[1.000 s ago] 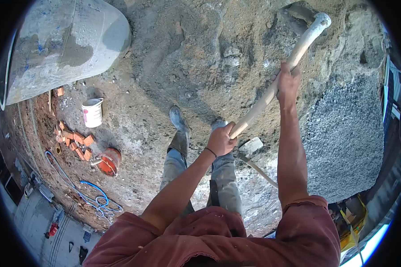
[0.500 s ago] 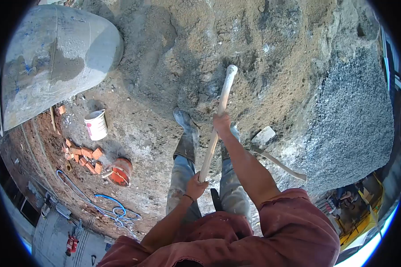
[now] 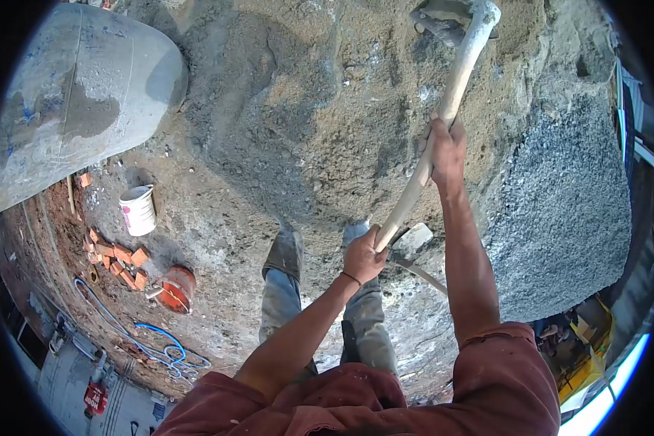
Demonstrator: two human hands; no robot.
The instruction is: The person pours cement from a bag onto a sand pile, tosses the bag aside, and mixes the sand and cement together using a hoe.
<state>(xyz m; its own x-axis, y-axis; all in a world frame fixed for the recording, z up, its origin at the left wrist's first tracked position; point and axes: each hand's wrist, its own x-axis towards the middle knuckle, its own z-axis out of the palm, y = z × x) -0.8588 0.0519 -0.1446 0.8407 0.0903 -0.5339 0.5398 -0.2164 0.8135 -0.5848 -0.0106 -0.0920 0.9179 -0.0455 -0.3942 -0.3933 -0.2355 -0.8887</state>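
Observation:
A hoe (image 3: 454, 91) with a pale wooden handle slants from the lower middle up to the right, its metal blade (image 3: 439, 27) at the top over the sandy mix (image 3: 327, 123). My left hand (image 3: 363, 256) wraps round the butt end of the handle. Farther up the shaft, my right hand (image 3: 448, 154) is closed about the wood. Just past my left hand lie a pale block (image 3: 413, 238) and a second curved wooden handle (image 3: 425, 276) on the ground.
A large grey rounded vessel (image 3: 87, 94) stands at upper left. Below it are a white bucket (image 3: 139, 212), broken bricks (image 3: 115, 254), an orange-red bucket (image 3: 176, 289) and a blue hose (image 3: 152, 349). Grey gravel (image 3: 559, 211) is heaped to the right.
Both hands have moved forward and right with the hoe, lifting it outward. Its blade now shows at the top; my right hand's arm is stretched farther out.

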